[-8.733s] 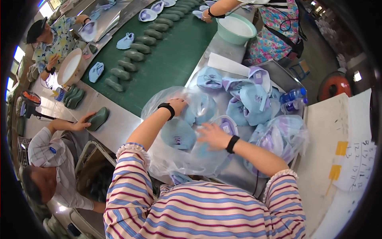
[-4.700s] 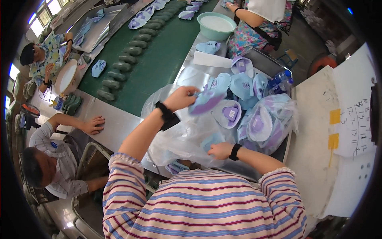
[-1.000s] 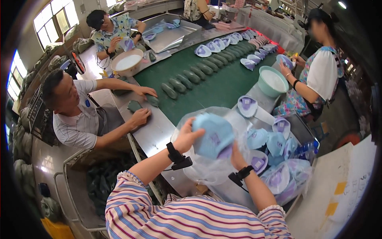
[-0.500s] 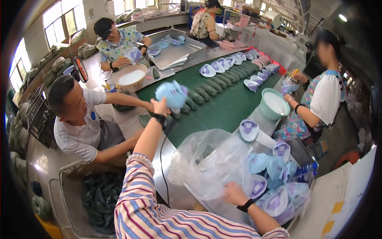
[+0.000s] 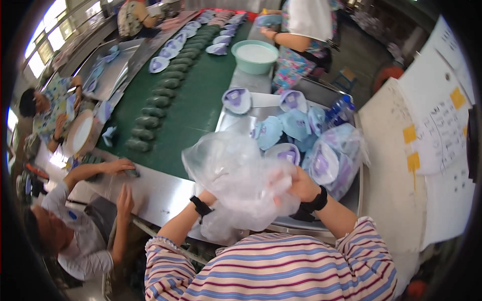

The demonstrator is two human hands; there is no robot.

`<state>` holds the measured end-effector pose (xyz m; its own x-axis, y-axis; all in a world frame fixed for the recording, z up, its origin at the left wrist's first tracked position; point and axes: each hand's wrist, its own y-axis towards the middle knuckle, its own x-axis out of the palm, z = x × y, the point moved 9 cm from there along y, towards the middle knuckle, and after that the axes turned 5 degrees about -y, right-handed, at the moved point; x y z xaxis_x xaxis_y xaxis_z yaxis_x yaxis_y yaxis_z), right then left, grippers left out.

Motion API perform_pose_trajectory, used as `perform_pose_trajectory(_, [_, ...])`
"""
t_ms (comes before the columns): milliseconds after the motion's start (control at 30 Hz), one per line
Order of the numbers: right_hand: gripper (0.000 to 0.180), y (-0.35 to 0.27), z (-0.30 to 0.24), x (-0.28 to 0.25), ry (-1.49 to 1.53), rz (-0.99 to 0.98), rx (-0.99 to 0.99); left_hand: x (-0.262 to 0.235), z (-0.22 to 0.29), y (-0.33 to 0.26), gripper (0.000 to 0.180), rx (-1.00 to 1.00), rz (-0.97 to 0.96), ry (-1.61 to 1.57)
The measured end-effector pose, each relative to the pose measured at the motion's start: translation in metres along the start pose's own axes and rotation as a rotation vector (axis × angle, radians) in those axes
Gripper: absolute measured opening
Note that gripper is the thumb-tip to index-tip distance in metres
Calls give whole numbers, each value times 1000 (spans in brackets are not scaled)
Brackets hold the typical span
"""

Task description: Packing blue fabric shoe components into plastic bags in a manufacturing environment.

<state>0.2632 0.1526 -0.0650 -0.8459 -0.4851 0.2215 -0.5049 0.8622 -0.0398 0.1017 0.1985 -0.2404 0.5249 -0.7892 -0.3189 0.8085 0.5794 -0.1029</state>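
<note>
Behind clear bag [image 5: 236, 175] in both hands: blue shoe uppers [image 5: 296, 130], green belt [image 5: 196, 105].

A long green belt [image 5: 198, 108] carries dark green shoe shapes [image 5: 150, 122] — a pale green bowl [image 5: 254, 56] sits at its end, blue caps [image 5: 293, 123] piled nearby.

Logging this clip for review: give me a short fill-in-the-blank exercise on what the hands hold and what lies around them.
1. Both the left hand and the right hand grip a crumpled clear plastic ____.
2. The conveyor belt is dark ____.
3. The pale green basin stands at the belt's ____ edge.
4. Each wrist wears a ____ band.

Missing words: bag; green; right; black
</note>
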Motion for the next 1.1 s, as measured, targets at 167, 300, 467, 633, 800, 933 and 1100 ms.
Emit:
perform_pose_trajectory(167, [40,-32,3,-36,-904,497,-239,104,177,-5,74,120,-668,-877])
perform_pose_trajectory(300, [41,-56,13,-21,-825,461,-167,90,211,-5,68,176,-633,-691])
perform_pose_trajectory(467, [41,-108,19,0,17,353,-11,82,255,18,59,290,-529,-388])
perform_pose_trajectory(633, [30,-201,-37,-11,-232,519,-279,143,331,23,70,671,-507,-171])
perform_pose_trajectory(800, [22,-272,-46,0,43,675,-480,246,340,22,69,681,-843,-207])
perform_pose_trajectory(933, [25,-394,-98,17,-1029,736,62,283,317,35,68,641,-1049,-257])
perform_pose_trajectory(1100, [48,-550,-148,87,-1423,1536,-431,385,366,41,67,541,-1173,-325])
